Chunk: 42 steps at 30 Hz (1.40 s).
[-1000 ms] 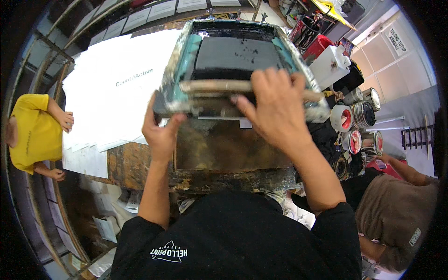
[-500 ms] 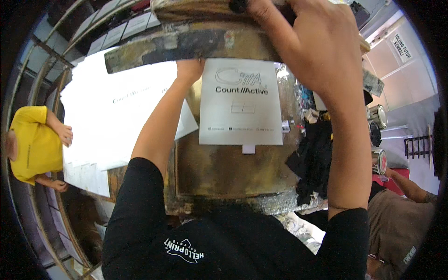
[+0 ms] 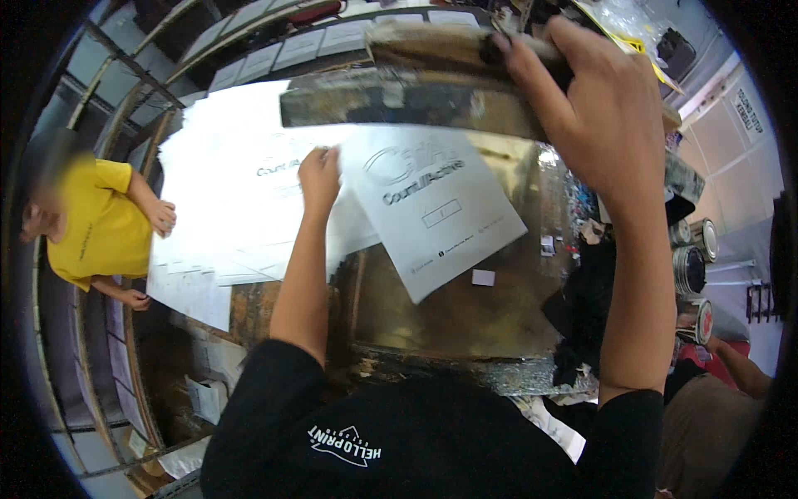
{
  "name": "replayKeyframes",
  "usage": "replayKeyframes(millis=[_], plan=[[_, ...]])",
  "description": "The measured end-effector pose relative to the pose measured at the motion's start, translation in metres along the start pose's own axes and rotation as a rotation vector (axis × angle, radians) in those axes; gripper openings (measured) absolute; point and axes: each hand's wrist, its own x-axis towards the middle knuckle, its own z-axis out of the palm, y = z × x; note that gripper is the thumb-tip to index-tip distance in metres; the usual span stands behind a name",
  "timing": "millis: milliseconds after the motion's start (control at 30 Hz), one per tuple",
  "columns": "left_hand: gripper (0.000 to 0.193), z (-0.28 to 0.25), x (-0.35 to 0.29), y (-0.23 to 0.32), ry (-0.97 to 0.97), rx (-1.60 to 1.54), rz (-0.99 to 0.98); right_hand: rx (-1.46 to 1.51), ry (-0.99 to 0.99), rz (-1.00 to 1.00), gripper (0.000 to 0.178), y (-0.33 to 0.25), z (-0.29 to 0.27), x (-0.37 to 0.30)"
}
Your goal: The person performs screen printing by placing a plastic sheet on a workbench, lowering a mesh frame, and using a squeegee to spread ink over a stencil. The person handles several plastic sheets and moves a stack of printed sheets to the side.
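A printed white sheet (image 3: 436, 220) lies askew at the middle, partly over the brown, stained work board (image 3: 465, 324). At its upper left corner my left hand (image 3: 320, 179) has its fingers closed on the sheet. Beside that hand is a large spread of white printed sheets (image 3: 224, 183). Higher up and to the right, my right hand (image 3: 603, 104) is closed on a raised wooden frame (image 3: 416, 104), stained dark along its near bar. A wooden-edged piece (image 3: 424, 50) lies along the frame's top, with a dark knob by my thumb. The palm hides part of the grip.
A small pale tab (image 3: 483, 278) sits on the board. Dark rags (image 3: 582, 320) and paint cans (image 3: 690, 270) are at the right. A person in yellow (image 3: 108, 216) stands at the left by the sheets; another person (image 3: 711, 432) is at the lower right. Racks hold sheets behind.
The printed sheet has turned and slid left off its straight place on the board, gripped by my left hand, which has come out from under the raised frame. My right hand still holds the frame up.
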Motion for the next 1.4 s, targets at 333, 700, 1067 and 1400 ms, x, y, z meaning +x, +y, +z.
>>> replayKeyframes(millis=[333,700,1067,1400], plan=[[0.038,-0.217,-0.052,-0.199,0.537,0.204,-0.235,-0.051,0.04,-0.052,0.05,0.003,0.009,-0.028],[0.064,-0.05,-0.088,-0.054,-0.356,0.983,0.47,-0.058,0.02,-0.037,0.046,0.004,0.008,-0.026],[0.066,-0.042,-0.076,0.021,-0.647,0.359,0.426,-0.045,-0.005,-0.01,0.049,0.009,0.003,-0.003],[0.052,0.11,-0.176,0.117,-0.748,0.27,0.964,0.073,-0.191,0.017,0.059,0.01,-0.012,-0.005]])
